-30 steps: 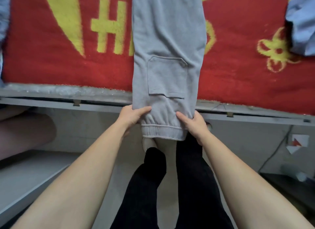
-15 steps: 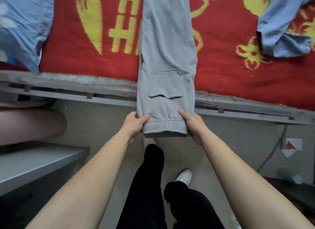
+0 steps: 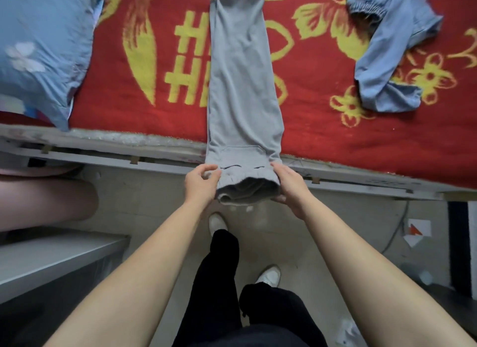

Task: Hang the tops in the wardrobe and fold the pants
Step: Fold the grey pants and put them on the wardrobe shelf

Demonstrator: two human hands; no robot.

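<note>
In the head view, the pants (image 3: pixel 242 83) are lying lengthwise on the red blanket (image 3: pixel 322 129), waistband at twelve o'clock and cuffs hanging off the bed edge (image 3: pixel 103 150) at six o'clock. What is changing is the cuff end: half a second ago it was hanging flat with the pocket fully showing, and now it is being turned up toward twelve o'clock, so the pocket is half hidden and the rolled hem is showing its inside. The left hand (image 3: pixel 201 184) is pinching the cuff's nine o'clock corner between thumb and fingers, while the right hand (image 3: pixel 289 185) is cupping the three o'clock corner, fingers under the fabric. This probably means the first lengthwise fold is starting (the legs already look stacked one on the other). A blue garment (image 3: pixel 387 54) is lying crumpled at two o'clock, well apart, and a pillow (image 3: pixel 44 49) at ten o'clock; neither is being touched, so more sorting seems to be waiting.
</note>
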